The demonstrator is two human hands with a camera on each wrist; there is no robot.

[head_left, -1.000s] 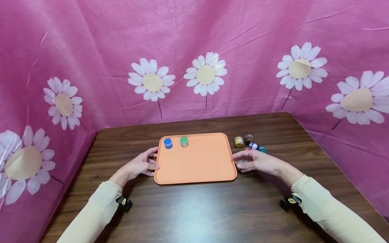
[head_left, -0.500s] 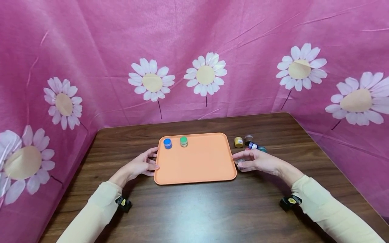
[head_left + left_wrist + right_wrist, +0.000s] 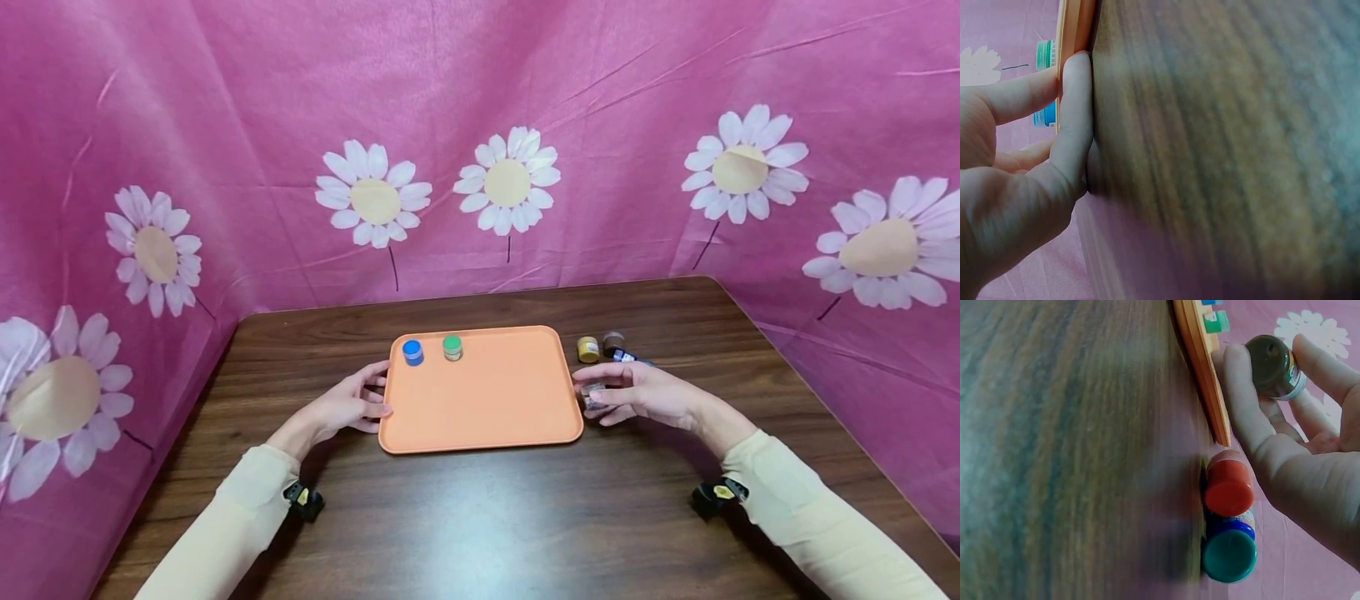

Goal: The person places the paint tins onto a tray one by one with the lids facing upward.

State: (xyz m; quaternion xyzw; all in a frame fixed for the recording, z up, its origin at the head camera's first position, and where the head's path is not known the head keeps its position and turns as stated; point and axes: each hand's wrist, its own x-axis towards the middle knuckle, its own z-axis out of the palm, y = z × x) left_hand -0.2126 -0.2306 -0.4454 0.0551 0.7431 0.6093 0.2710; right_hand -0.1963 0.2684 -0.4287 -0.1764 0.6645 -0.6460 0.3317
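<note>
Pinching a dark-lidded jar (image 3: 1274, 367) just right of the orange tray (image 3: 480, 417), the right hand (image 3: 637, 393) hid red (image 3: 1229, 489) and teal (image 3: 1229, 555) jars that only its wrist view showed; the left hand (image 3: 348, 406), fingers relaxed, touched the tray's left rim, with blue (image 3: 412, 352) and green (image 3: 452, 347) jars standing at its far edge.

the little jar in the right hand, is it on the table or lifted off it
Lifted. The right wrist view shows the dark-lidded jar pinched in the right hand, clear of the table.
</note>
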